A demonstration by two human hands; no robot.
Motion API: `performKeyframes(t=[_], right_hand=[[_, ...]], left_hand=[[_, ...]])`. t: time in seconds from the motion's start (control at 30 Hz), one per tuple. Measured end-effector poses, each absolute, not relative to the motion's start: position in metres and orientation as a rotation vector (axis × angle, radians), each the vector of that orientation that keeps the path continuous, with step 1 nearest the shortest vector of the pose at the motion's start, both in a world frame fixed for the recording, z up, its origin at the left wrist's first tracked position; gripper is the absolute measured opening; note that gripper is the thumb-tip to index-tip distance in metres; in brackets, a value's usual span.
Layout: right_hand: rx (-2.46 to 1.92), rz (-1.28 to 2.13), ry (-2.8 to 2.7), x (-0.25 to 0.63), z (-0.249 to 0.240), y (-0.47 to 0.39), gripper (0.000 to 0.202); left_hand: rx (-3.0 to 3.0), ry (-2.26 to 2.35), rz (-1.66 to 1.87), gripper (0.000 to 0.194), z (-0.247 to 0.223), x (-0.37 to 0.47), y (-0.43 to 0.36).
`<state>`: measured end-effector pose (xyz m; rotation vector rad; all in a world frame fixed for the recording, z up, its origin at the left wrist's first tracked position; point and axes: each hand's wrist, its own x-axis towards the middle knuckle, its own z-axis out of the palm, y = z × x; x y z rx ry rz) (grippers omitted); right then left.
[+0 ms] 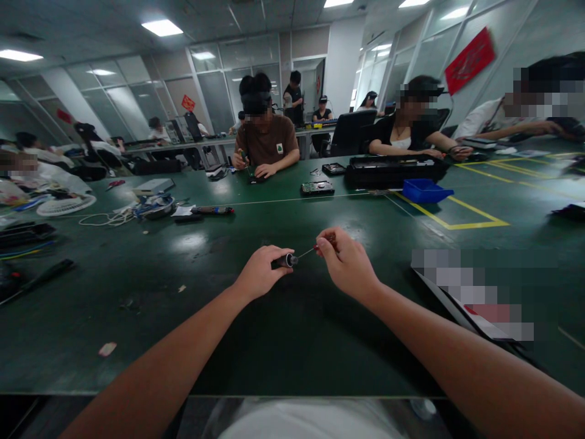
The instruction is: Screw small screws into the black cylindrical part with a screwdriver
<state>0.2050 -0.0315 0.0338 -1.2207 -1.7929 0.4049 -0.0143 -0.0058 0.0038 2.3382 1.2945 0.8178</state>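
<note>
My left hand [261,272] is closed around a short dark cylinder [285,261] with a light ring at its end, held over the green tabletop. What kind of part it is, I cannot make out. In my right hand [351,266] is a thin screwdriver [307,252], its reddish handle mostly covered by the fingers. The slim metal shaft points left, and its tip is at the ringed end of the cylinder. Whether the tip sits inside or only touches the end is too small to tell.
A stack of papers or a booklet [450,296] lies right of my forearm. Farther off are a blue bin [425,191], an opened circuit-board device [317,188], and a dark tool [212,210] near cables. Across the table a person [267,137] works with a screwdriver.
</note>
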Motion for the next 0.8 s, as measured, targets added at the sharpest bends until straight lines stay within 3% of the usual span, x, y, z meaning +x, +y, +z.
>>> performKeyframes(t=[0.23, 0.53, 0.8], right_hand=[[-1.249, 0.341, -1.823, 0.208, 0.032, -0.029, 0.016], [-1.242, 0.347, -1.766, 0.209, 0.035, -0.03, 0.018], [-1.237, 0.348, -1.746, 0.208, 0.035, -0.03, 0.017]], left_hand=[[2.289, 1.347, 0.813, 0.036, 0.005, -0.012, -0.006], [1.96, 1.379, 1.08, 0.041, 0.002, -0.014, -0.005], [2.146, 1.466, 0.777, 0.038, 0.01, -0.003, -0.017]])
